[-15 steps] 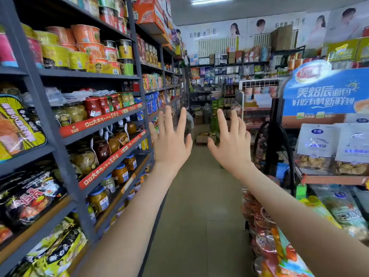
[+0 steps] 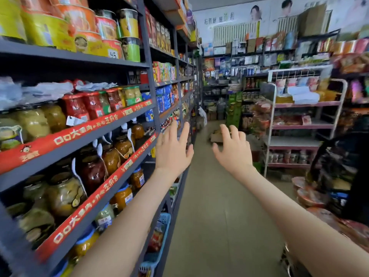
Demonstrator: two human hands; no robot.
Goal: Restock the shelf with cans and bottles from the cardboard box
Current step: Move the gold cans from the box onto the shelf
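Shelf (image 2: 111, 124), stocked with jars (image 2: 89, 170), lines the aisle's left edge. Left hand (image 2: 172, 150) and right hand (image 2: 232, 151) are outstretched, fingers spread, empty. Step: approach. Next, probably reach the likely cardboard box (image 2: 215, 137) on the far floor.

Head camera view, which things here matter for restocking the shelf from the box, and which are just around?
Job: left hand, right hand, both empty; grey shelf; its jars; likely cardboard box on the floor ahead, blurred.
Just around: noodle bowls, blue basket, white rack, wall posters.
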